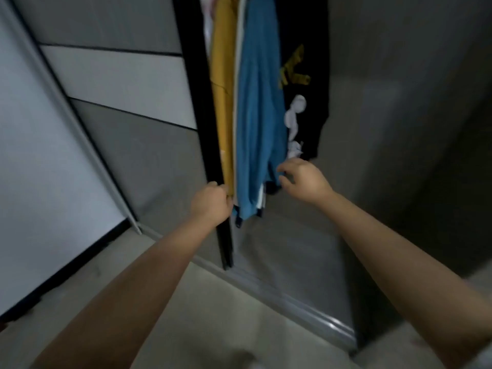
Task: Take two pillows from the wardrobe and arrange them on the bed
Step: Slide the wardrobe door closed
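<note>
I stand in front of a wardrobe whose sliding door (138,145) has grey and white panels and a black edge frame (210,129). My left hand (213,203) grips that black door edge at about waist height. My right hand (303,179) is inside the opening with its fingers spread, touching the hem of a hanging blue garment (258,115). No pillow shows in this view. The wardrobe's inside to the right is dark grey.
A mustard-yellow garment (223,89) and a black printed shirt (306,75) hang beside the blue one. The door's floor track (292,296) runs diagonally across the pale floor. A white wall panel (40,169) stands at the left.
</note>
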The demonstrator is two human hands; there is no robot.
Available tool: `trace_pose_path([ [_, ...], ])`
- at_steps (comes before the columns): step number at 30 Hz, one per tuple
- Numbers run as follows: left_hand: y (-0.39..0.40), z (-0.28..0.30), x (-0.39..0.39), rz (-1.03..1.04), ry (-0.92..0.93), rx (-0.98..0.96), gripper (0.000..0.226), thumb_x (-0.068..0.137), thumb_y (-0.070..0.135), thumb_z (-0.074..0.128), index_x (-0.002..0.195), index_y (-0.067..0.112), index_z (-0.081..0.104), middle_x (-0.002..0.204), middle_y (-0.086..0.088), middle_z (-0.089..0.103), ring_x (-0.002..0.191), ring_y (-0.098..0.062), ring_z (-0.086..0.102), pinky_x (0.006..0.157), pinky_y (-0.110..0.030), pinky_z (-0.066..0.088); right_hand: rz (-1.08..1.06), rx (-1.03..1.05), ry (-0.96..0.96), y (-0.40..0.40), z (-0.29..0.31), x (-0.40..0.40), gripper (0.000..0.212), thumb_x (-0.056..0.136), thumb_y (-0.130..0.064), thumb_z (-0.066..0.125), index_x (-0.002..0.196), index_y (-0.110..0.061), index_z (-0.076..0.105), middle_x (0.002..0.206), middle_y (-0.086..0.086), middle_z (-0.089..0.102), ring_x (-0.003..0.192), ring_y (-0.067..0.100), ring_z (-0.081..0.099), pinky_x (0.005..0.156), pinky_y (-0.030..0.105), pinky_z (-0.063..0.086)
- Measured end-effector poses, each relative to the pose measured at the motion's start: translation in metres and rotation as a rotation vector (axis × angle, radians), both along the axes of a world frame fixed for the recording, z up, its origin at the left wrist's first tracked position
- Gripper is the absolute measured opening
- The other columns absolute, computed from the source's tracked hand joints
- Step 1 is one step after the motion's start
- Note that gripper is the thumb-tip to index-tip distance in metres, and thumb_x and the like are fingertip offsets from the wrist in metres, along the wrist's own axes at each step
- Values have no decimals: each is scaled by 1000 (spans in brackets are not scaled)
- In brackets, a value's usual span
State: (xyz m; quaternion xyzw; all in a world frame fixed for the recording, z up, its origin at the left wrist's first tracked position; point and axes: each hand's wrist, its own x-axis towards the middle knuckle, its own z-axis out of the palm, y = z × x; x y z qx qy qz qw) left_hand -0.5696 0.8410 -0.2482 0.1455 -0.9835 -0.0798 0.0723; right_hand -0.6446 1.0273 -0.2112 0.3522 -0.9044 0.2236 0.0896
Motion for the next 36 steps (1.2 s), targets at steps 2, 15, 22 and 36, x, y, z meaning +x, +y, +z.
trace_pose_path([
  [2, -45, 17, -27, 16, 2, 6, 28, 93, 17, 45, 111, 1, 60, 115, -22, 59, 109, -35, 57, 84, -39, 49, 37, 21, 37, -52, 19, -32, 28, 91, -9, 50, 116, 2, 57, 114, 23, 61, 109, 35, 55, 89, 38, 44],
  [15, -301, 97, -162, 57, 453, -90, 26, 88, 13, 51, 108, -1, 60, 113, -22, 57, 109, -35, 49, 85, -41, 45, -148, 146, 709, -322, 96, -152, 19, 74, -5, 63, 91, 4, 66, 119, 22, 62, 122, 37, 51, 101, 62, 35],
  [22, -360, 136, -223, -370, 751, -169, 30, 64, -3, 71, 93, -6, 68, 108, -32, 64, 100, -47, 61, 79, -49, 54, -137, 387, 1065, -341, 122, -177, 17, 73, -8, 50, 64, -6, 64, 66, 11, 67, 72, 26, 69, 89, 51, 52],
  [36, -345, 159, -274, -581, 971, -266, 44, 59, 5, 79, 102, 0, 69, 118, -28, 63, 111, -48, 58, 88, -67, 42, -42, 518, 1094, -330, 129, -191, 31, 72, -21, 41, 59, -15, 68, 69, -2, 70, 66, 17, 66, 84, 28, 34],
])
